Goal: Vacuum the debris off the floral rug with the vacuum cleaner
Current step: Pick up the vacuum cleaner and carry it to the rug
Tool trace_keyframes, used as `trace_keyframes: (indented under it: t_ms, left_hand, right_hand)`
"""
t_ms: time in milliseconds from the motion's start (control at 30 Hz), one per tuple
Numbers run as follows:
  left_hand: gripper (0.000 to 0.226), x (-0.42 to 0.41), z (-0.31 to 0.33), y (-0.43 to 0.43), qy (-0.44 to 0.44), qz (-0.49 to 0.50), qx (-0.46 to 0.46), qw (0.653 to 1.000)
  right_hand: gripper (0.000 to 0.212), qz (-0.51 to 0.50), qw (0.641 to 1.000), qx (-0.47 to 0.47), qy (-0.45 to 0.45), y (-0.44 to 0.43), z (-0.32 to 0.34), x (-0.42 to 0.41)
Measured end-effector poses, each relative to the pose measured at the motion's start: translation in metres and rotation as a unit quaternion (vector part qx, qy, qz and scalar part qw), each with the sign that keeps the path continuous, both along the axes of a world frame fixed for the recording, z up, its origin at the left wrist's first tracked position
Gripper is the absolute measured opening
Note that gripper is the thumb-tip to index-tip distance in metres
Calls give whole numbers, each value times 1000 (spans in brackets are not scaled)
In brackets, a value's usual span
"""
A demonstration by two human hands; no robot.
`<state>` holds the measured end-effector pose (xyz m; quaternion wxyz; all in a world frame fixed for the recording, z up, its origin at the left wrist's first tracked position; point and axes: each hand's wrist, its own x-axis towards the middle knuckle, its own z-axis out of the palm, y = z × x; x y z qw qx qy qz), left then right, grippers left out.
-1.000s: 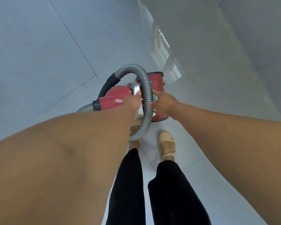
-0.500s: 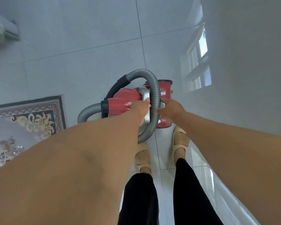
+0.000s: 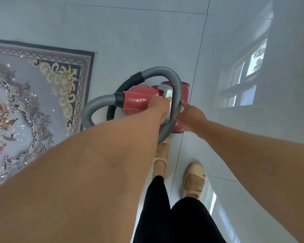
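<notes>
From the head camera, the red vacuum cleaner [image 3: 139, 100] sits at the centre of the frame, just right of the floral rug [image 3: 42, 88], which fills the left side. White debris [image 3: 23, 126] speckles the rug. The left hand [image 3: 159, 106] grips the vacuum cleaner's grey top, and the right hand [image 3: 189, 114] is curled round the looped grey hose [image 3: 176, 92]. Beige shoes [image 3: 193, 179] stand on the glossy tiled floor [image 3: 130, 32] below.

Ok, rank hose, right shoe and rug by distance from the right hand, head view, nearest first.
1. Hose: gripped by the right hand.
2. Right shoe: on the tiles below it.
3. Rug: far left, past the vacuum.
</notes>
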<state>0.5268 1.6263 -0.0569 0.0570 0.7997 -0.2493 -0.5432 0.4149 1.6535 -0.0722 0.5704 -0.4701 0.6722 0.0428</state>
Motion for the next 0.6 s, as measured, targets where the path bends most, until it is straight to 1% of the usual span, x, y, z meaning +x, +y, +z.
trace_keyframes:
  t_ms: [67, 167, 233, 300, 367, 400, 467, 600]
  left_hand:
    - [44, 1, -1, 6, -8, 3, -10, 1000]
    - [42, 6, -5, 16, -5, 11, -24, 1000]
    - [40, 10, -7, 23, -10, -2, -29, 1000]
    - [40, 17, -8, 34, -18, -21, -32, 999]
    - [42, 22, -7, 43, -22, -35, -26, 999]
    - [44, 27, -8, 50, -30, -40, -23, 998]
    - [46, 41, -8, 65, -53, -50, -26, 997]
    - [44, 66, -13, 90, -54, -24, -13, 998]
  right_hand:
    - [73, -7, 1000, 3, -14, 11, -3, 2]
    - [75, -6, 1000, -2, -13, 25, -7, 7]
    - [76, -8, 1000, -15, -6, 36, -11, 15]
    - [66, -2, 999, -31, 13, 50, -15, 26]
    - [49, 8, 999, -35, 28, 60, -11, 31]
    - [43, 19, 999, -29, 26, 64, -8, 36]
    - [42, 34, 999, -1, 19, 72, -2, 46]
    - [44, 58, 998, 27, 17, 87, 2, 67]
